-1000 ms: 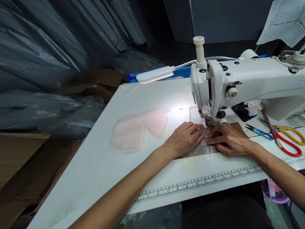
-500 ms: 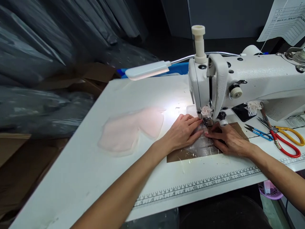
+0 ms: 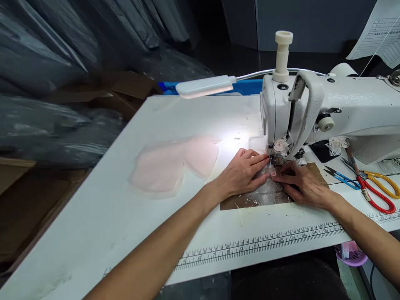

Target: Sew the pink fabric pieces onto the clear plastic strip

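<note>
A small sheer, pale fabric piece [image 3: 265, 188] lies under the presser foot [image 3: 277, 160] of a white sewing machine [image 3: 283, 110]. My left hand [image 3: 245, 173] rests on the fabric's left side, fingers stretched flat with their tips beside the foot. From the right, my right hand [image 3: 301, 183] closes thumb and fingers on the fabric edge just in front of the foot. A little pink-red spot shows between the fingertips. The needle tip is too small to make out. Beneath the fabric is a brown plate [image 3: 237, 202] strewn with thread bits.
Pale pink sheer cut pieces [image 3: 175, 164] lie left on the white table [image 3: 103, 221]. A lamp [image 3: 206, 86] lights the sewing spot. Blue thread snips [image 3: 342, 178] and red-and-yellow-handled scissors [image 3: 375, 187] lie right. A printed ruler [image 3: 256, 246] runs along the front edge.
The camera view has shifted, so the machine appears further right. Both hands stay at the presser foot with the fabric, with only a slight shift of the fingers.
</note>
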{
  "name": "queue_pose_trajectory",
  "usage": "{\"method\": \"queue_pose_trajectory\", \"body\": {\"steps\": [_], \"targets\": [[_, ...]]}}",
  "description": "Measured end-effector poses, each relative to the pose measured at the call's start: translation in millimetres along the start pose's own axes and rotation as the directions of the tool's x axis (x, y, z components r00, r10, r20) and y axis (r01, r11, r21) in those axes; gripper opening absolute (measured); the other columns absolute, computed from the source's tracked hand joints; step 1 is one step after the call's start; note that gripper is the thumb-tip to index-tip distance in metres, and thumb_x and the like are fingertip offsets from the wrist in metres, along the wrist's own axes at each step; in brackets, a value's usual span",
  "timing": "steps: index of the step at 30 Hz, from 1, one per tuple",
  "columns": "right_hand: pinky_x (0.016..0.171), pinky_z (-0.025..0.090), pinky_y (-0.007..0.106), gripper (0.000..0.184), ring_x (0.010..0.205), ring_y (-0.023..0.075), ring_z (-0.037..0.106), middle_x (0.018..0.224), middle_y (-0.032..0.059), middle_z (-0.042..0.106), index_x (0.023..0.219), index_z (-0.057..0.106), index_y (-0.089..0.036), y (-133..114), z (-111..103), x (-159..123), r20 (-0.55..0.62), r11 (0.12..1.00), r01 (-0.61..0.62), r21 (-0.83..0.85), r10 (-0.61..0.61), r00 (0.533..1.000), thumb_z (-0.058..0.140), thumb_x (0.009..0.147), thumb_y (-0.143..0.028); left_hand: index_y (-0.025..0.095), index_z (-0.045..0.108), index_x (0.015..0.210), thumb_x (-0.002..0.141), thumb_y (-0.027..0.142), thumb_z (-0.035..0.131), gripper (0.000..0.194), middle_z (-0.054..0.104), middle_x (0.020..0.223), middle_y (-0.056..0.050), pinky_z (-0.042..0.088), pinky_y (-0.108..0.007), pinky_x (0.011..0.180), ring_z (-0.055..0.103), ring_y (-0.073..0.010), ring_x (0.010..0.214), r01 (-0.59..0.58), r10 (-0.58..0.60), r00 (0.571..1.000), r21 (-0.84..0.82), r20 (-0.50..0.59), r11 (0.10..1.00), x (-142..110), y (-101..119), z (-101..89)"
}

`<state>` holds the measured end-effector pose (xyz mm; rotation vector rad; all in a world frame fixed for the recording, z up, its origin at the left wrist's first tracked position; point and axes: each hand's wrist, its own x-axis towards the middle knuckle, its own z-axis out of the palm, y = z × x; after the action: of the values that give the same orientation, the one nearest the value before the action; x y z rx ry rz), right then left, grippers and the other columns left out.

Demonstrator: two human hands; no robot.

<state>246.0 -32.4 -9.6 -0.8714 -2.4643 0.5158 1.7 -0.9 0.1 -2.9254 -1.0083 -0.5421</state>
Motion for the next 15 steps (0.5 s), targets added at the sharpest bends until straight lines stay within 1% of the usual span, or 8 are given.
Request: {"method": "queue_pose_trajectory", "body": {"steps": [5, 8, 12, 15], "targets": [[0.092, 0.052, 0.047, 0.033, 0.102, 0.0242, 0.056, 0.108, 0.0122, 0.055, 0.119, 0.070, -0.022, -0.7, 0.1, -0.5, -0.007, 1.000, -0.001, -0.001, 0.001, 1.000, 0.046, 0.096, -0.020, 0.015, 0.065, 0.120, 0.100, 0.040, 0.040, 0.041, 0.072, 0.106, -0.011, 0.042, -0.042, 0.080, 0.057, -0.0267, 0.093, -0.012, 0.013, 1.000, 0.005, -0.021, 1.000, -0.2, -0.8, 0.8], [0.092, 0.053, 0.046, 0.033, 0.103, 0.0243, 0.055, 0.107, 0.0126, 0.056, 0.119, 0.070, -0.021, -1.0, 0.6, -0.4, -0.009, 1.000, -0.003, -0.009, 0.003, 1.000, 0.047, 0.096, -0.020, 0.017, 0.066, 0.119, 0.100, 0.040, 0.041, 0.039, 0.072, 0.107, -0.011, 0.042, -0.042, 0.079, 0.057, -0.0265, 0.093, -0.017, 0.017, 1.000, 0.009, -0.015, 1.000, 0.2, -0.5, 0.9], [0.090, 0.054, 0.047, 0.033, 0.101, 0.0243, 0.056, 0.107, 0.0129, 0.056, 0.118, 0.070, -0.021, -1.1, 1.2, 0.2, -0.030, 1.000, 0.015, -0.019, -0.015, 0.999, 0.047, 0.095, -0.018, 0.015, 0.066, 0.118, 0.100, 0.038, 0.041, 0.038, 0.071, 0.114, -0.012, 0.040, -0.041, 0.078, 0.057, -0.0268, 0.093, -0.036, 0.038, 0.999, 0.066, -0.026, 0.997, 0.7, 2.2, 0.2], [0.089, 0.055, 0.046, 0.034, 0.100, 0.0232, 0.057, 0.107, 0.0113, 0.056, 0.119, 0.070, -0.023, -1.3, 0.7, 0.7, -0.034, 0.999, 0.017, -0.027, -0.018, 0.999, 0.048, 0.094, -0.016, 0.014, 0.065, 0.116, 0.100, 0.037, 0.041, 0.037, 0.070, 0.113, -0.013, 0.040, -0.042, 0.079, 0.057, -0.0271, 0.093, -0.050, 0.055, 0.998, 0.113, -0.039, 0.992, 1.3, 5.3, -0.5]]}}
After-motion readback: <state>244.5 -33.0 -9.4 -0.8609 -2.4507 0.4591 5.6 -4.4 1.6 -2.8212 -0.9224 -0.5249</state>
